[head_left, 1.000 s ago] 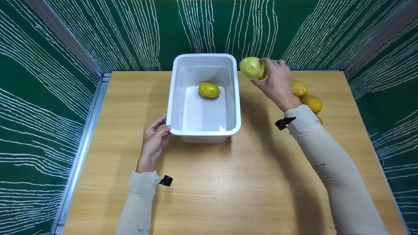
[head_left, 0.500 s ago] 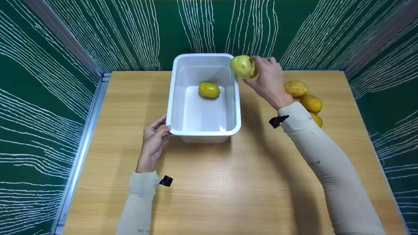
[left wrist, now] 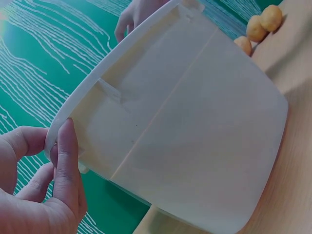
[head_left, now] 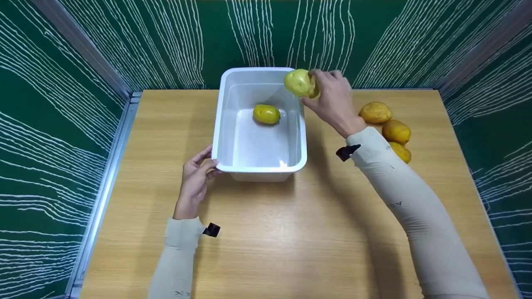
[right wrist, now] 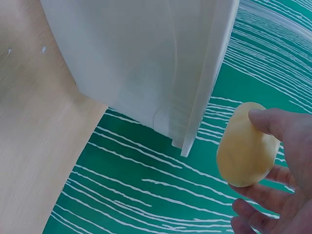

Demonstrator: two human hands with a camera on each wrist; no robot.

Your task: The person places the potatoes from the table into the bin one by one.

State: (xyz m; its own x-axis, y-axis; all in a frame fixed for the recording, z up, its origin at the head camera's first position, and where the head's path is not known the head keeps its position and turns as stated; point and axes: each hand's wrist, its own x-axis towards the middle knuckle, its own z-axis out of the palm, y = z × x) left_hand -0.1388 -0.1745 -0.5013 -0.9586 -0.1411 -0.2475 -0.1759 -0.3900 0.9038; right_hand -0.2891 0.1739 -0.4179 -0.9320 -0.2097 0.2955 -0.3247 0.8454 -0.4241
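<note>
A white plastic bin [head_left: 259, 169] stands on the table, with one yellow potato [head_left: 266, 114] lying on its floor. At the bin's near left corner my left hand [head_left: 194, 180] pinches the rim between thumb and fingers, as the left wrist view also shows. My right hand [head_left: 332, 97] grips another potato [head_left: 298, 83], held up over the bin's far right corner in the head view. Seen from the right wrist, the thumb lies on one side of this potato [right wrist: 246, 146] and the fingers on the other, higher than the rim.
Right of the bin, three more potatoes [head_left: 396, 131] lie close together on the wooden table [head_left: 257, 241]. Green walls [head_left: 282, 33] with white wavy lines enclose the table at the back and both sides.
My right hand has carried its potato leftward, from beside the bin to over its far right corner. The three potatoes on the table are now uncovered. My left hand stays put.
</note>
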